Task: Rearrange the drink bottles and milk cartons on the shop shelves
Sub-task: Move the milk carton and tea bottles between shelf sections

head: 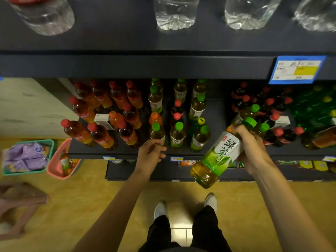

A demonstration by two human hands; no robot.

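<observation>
Right hand [251, 148]: fingers wrapped around a green tea bottle [218, 157], held tilted in front of the middle shelf [214, 113]. Left hand [150, 153]: fingers loosely curled, empty, at the shelf's front edge, near a green-capped bottle [157, 131]

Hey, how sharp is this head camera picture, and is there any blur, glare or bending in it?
Head view: sharpest on the green tea bottle in the right hand; the stool at lower left is smeared, the clear bottles up top catch glare, and the wide lens bows the shelf edge.
</observation>
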